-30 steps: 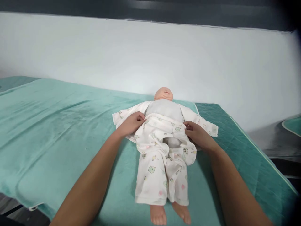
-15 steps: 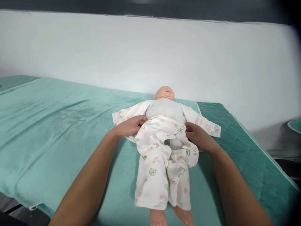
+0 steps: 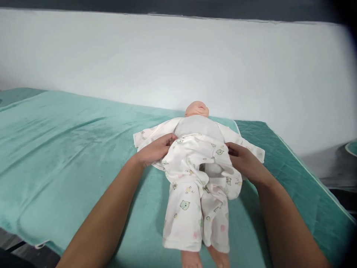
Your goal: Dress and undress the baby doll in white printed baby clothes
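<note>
A baby doll (image 3: 196, 108) lies on its back with its head away from me and its feet toward me. White trousers (image 3: 182, 227) printed with small animals cover its legs and reach up over its belly; the cloth is bunched, with a gap at the crotch. Matching white sleeves (image 3: 156, 131) stretch out on both sides of its grey torso (image 3: 196, 125). My left hand (image 3: 159, 149) has its fingers closed on the trousers' waistband at the left. At the right side of the waistband my right hand (image 3: 243, 160) grips the cloth, its fingertips partly hidden.
Under the doll is a light green sheet (image 3: 69, 160). A darker quilted green cover (image 3: 284, 163) shows along the right side. Behind the bed rises a white wall (image 3: 178, 59). A piece of dark floor (image 3: 36, 257) is visible at the lower left.
Both hands and the trousers' waist have shifted slightly to the right and up in view. The waistband sits a little higher on the torso. Both hands keep their hold.
</note>
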Motion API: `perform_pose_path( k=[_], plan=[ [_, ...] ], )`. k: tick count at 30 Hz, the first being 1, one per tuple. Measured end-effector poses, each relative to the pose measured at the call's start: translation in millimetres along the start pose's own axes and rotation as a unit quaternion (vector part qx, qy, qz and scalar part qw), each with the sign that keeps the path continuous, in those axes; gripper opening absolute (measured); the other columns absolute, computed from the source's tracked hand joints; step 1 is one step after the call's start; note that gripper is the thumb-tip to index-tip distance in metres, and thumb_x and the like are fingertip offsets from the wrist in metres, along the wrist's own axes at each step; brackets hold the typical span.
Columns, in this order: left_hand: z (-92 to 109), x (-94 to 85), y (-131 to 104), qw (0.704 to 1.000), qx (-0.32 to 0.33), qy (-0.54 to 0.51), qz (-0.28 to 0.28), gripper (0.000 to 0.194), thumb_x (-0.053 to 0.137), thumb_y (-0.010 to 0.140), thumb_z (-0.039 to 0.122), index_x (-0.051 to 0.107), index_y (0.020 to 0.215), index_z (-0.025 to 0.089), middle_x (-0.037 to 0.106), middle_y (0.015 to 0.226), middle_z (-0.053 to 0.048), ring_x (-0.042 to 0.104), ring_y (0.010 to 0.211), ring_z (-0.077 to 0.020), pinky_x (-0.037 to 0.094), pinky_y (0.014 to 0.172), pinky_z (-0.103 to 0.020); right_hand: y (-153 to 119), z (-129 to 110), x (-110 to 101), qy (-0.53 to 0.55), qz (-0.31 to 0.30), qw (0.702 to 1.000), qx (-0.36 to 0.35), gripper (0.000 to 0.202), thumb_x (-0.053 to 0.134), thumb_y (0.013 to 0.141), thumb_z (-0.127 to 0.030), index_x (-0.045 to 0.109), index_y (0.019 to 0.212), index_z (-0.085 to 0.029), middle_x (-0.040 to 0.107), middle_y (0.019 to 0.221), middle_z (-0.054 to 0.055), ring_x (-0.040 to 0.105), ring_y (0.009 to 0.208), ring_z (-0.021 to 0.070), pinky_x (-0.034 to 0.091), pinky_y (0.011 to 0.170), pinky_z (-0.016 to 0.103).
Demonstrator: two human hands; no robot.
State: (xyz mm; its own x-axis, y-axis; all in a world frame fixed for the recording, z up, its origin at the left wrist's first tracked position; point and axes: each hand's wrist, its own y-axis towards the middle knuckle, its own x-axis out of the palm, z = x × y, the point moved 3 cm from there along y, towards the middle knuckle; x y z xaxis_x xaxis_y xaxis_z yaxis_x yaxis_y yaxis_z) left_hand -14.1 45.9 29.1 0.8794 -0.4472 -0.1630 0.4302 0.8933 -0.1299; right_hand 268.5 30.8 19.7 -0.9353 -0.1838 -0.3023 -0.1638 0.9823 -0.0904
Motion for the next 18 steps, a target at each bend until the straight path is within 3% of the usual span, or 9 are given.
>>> perform_pose_path(
  k=[5,12,18],
  plan=[
    [-2,4.4,1,0.997,-0.032,-0.064,0.016,0.026,0.069,0.075,0.038,0.055,0.09,0.021,0.051,0.079,0.004,0.043,0.062,-0.0076,0.033,0.051,-0.019,-2,-1,-2,0.019,0.027,0.999,0.009,0.028,0.075,0.072,-0.037,0.064,0.092,-0.021,0.071,0.087,0.003,0.064,0.077,0.0199,0.047,0.059,0.027],
    [-6,6.7,3,0.994,-0.067,-0.087,0.01,0.028,0.07,0.075,0.04,0.055,0.092,0.023,0.052,0.079,0.004,0.042,0.058,-0.007,0.033,0.05,-0.02,2,11,4,0.072,-0.02,0.996,0.043,0.039,0.078,0.068,-0.045,0.061,0.095,-0.023,0.068,0.077,0.001,0.061,0.068,0.0195,0.047,0.058,0.03],
    [-7,1.8,2,0.995,-0.087,-0.056,0.006,0.025,0.067,0.074,0.036,0.056,0.092,0.023,0.052,0.078,0.005,0.043,0.058,-0.0076,0.033,0.048,-0.019,6,19,7,0.086,-0.032,0.995,0.034,0.03,0.074,0.067,-0.034,0.054,0.087,-0.022,0.062,0.07,-0.002,0.055,0.057,0.0142,0.042,0.052,0.026]
  ],
)
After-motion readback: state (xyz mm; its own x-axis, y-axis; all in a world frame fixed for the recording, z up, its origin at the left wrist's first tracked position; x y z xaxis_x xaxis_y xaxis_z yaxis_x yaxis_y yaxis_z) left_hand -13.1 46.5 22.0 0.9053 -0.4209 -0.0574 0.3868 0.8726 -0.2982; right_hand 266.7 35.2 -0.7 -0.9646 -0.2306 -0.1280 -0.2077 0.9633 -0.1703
